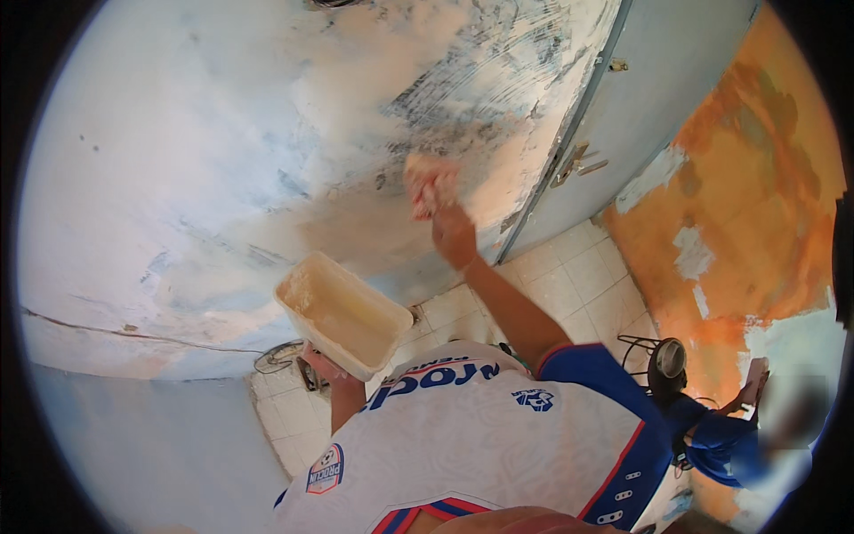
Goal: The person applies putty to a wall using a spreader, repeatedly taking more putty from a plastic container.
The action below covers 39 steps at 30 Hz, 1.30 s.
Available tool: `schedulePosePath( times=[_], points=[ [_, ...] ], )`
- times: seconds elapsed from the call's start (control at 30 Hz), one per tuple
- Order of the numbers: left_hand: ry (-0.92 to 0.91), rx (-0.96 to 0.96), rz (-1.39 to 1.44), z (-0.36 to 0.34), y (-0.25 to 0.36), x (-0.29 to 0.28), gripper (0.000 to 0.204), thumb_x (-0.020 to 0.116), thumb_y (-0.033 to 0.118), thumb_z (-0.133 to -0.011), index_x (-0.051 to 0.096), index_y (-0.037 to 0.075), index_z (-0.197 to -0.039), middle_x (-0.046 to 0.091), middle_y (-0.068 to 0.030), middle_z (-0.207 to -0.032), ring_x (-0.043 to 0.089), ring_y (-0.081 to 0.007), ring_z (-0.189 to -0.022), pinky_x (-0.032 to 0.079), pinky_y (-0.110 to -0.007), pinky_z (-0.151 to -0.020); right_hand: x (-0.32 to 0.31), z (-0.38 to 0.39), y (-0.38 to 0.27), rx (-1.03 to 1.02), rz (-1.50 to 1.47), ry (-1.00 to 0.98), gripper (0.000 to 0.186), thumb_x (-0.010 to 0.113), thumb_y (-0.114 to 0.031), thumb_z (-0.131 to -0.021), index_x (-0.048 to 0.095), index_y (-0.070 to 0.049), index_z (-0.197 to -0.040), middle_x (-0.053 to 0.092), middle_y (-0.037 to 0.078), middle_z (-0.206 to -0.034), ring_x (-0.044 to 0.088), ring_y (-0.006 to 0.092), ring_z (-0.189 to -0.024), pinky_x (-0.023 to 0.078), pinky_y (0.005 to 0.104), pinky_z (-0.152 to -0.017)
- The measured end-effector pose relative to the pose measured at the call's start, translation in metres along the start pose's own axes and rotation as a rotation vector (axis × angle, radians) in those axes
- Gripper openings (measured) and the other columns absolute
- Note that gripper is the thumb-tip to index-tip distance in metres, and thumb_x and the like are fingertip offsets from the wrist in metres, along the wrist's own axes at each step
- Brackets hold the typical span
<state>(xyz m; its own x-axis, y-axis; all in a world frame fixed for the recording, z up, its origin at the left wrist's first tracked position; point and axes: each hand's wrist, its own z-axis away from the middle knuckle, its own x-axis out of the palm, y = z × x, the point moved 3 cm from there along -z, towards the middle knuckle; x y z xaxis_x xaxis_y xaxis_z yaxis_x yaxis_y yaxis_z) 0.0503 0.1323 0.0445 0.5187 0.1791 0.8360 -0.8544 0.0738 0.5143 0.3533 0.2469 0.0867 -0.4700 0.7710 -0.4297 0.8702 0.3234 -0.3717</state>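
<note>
My right hand [449, 227] is raised against the pale blue wall [178, 160], gripping a putty-smeared scraper [429, 182] pressed flat on a patch of fresh whitish filler. My left hand [322, 365] holds a cream rectangular plastic tub [342, 316] from below at chest height, tilted, with pale putty inside. The fingers under the tub are mostly hidden. My white and blue shirt fills the lower middle of the view.
A grey-blue door [649, 98] with a metal handle [574, 165] stands right of the wall. White floor tiles [578, 285] lie below. Another person in blue [721, 436] works at an orange wall [756, 196] on the right. A wire fan [277, 356] sits on the floor.
</note>
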Motion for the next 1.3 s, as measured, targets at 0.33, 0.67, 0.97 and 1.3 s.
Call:
schedulePosePath(
  times=[0.33,0.67,0.97,1.3],
  points=[
    [0.128,0.027,-0.003,0.025,-0.036,0.012,0.054,0.034,0.04,-0.095,0.048,0.006,-0.135,0.056,-0.0122,-0.13,0.056,-0.0284,-0.117,0.048,-0.042,-0.098,-0.142,-0.156,0.067,0.002,-0.018,0.645,0.032,0.049,-0.014,-0.099,0.064,0.0,-0.123,0.07,0.018,-0.095,0.066,0.0309,-0.072,0.052,0.0375,-0.064],
    [0.129,0.035,0.038,0.017,-0.045,0.019,0.053,0.032,0.039,-0.095,0.049,0.007,-0.134,0.057,-0.012,-0.129,0.055,-0.0294,-0.119,0.047,-0.043,-0.099,-0.015,0.043,0.008,-0.014,-0.118,-0.205,0.044,0.06,0.006,-0.076,0.066,-0.004,-0.118,0.065,0.015,-0.122,0.064,0.0317,-0.108,0.052,0.0393,-0.091],
    [0.062,0.093,-0.07,0.022,-0.045,0.003,0.055,0.033,0.04,-0.093,0.049,0.007,-0.134,0.055,-0.0121,-0.133,0.053,-0.0304,-0.12,0.045,-0.044,-0.101,-0.097,-0.111,0.098,0.079,0.166,0.328,0.013,0.061,-0.005,-0.082,0.065,-0.002,-0.094,0.063,0.017,-0.086,0.061,0.0372,-0.077,0.051,0.044,-0.068],
    [0.119,0.049,0.061,0.014,-0.047,0.016,0.054,0.034,0.04,-0.093,0.049,0.009,-0.134,0.056,-0.0103,-0.132,0.054,-0.029,-0.119,0.046,-0.043,-0.1,-0.025,0.049,0.055,-0.059,-0.118,-0.213,0.044,0.06,-0.001,-0.083,0.063,-0.003,-0.128,0.068,0.02,-0.113,0.067,0.0359,-0.097,0.055,0.0416,-0.08]
  ],
)
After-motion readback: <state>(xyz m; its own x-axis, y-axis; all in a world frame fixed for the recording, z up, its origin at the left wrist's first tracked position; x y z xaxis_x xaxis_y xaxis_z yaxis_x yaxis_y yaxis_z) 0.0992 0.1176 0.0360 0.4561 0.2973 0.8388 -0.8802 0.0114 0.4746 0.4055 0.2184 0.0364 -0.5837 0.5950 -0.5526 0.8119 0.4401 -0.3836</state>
